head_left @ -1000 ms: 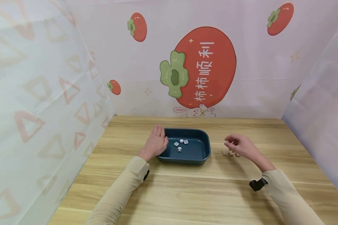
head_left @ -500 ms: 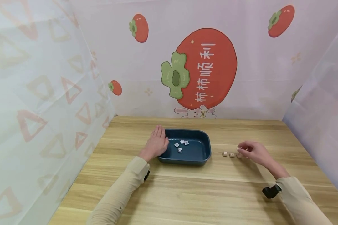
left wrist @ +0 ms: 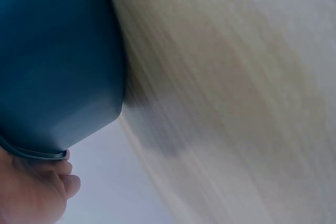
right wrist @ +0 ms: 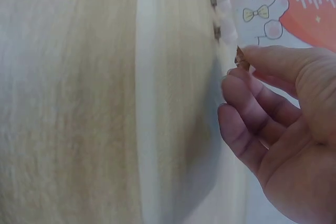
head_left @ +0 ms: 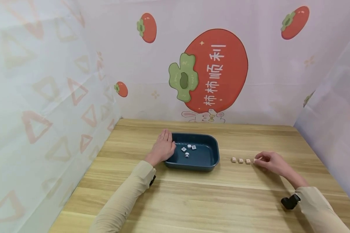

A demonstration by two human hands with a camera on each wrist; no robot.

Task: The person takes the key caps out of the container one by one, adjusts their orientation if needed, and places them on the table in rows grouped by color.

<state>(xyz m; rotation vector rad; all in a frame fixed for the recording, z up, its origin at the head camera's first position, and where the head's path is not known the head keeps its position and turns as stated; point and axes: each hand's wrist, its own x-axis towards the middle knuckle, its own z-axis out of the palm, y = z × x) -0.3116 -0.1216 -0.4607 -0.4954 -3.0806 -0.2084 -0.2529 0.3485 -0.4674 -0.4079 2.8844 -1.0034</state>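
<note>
In the head view my left hand rests on the left end of a dark blue rectangular tray, its fingers extended along the rim. The left wrist view shows the tray's outer wall with part of that hand at the rim. Several small white blocks with dark marks lie inside the tray. To its right, my right hand pinches another small block between thumb and fingertips, at the right end of a row. Three small blocks sit spaced in that row. My fingers partly hide the pinched one.
The wood-grain table ends at a back wall sheet printed with persimmons and a rabbit. Another patterned sheet stands along the left, and a plain pale one on the right.
My right hand has moved rightward along the row and come down at its right end with a small block. The left hand and tray have stayed in place.
</note>
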